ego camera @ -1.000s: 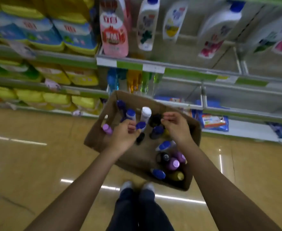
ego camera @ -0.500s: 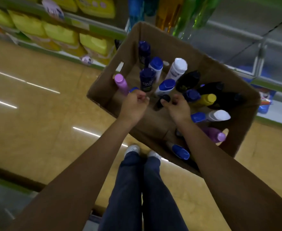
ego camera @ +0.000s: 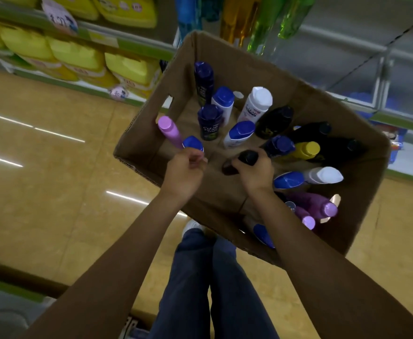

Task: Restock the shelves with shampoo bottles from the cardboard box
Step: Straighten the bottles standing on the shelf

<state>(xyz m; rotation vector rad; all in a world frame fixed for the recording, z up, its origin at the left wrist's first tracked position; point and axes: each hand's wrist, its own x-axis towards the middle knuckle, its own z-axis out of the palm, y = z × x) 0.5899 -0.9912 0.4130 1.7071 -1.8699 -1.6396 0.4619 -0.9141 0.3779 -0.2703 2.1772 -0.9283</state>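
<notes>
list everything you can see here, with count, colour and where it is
cardboard box: one, brown, open, on the floor in front of the shelves
shampoo bottles: a dozen or more, white, dark blue, black, purple, yellow, some upright and some lying in the box
yellow refill packs: several, yellow, on the shelves at upper left
tall bottles: a few, blue, amber, green, on the shelf behind the box
shelves: green-edged, the right part mostly bare
floor: tan, glossy
legs: two, dark blue trousers, light shoes
left hand: fingers curled at a blue-capped bottle
right hand: grip closed on a black bottle
</notes>
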